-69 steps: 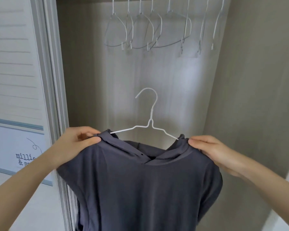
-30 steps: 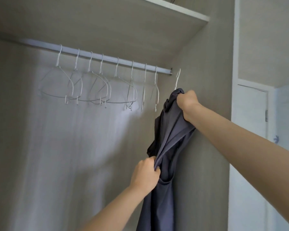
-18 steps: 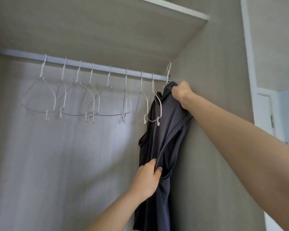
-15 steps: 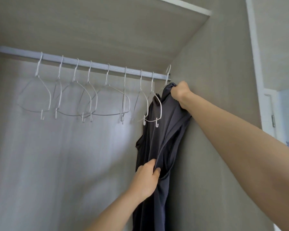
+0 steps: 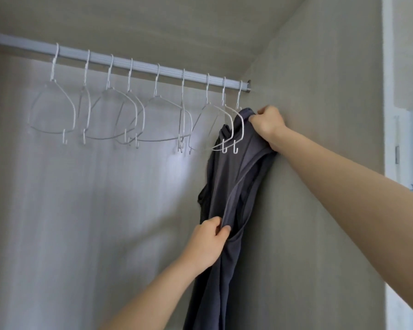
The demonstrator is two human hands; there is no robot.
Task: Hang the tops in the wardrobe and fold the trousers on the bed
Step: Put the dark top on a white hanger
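Compared with half a second ago, the hook of the top's hanger (image 5: pixel 239 95) now sits over the rail instead of hovering just off its right end, and the right hand has dropped slightly with it.

Largest in view is the wardrobe (image 5: pixel 308 163), its grey right side wall running down beside the garment and its pale back panel filling the left. Across the top runs the silver rail (image 5: pixel 138 66), ending at a bracket against the right wall. Below it hangs the dark grey top (image 5: pixel 227 186), at the far right end of the rail, close against the side wall and falling out of view at the bottom edge. A row of empty white wire hangers (image 5: pixel 134 108) fills the rail to the left of it, the nearest two overlapping the top's upper edge.

The right hand (image 5: pixel 267 122) grips the top's collar and shoulder, fingers curled tight round the bunched cloth just below the hook. The left hand (image 5: pixel 208 244) is lower down, pinching a seam edge of the top between thumb and fingers and drawing it taut toward the camera.
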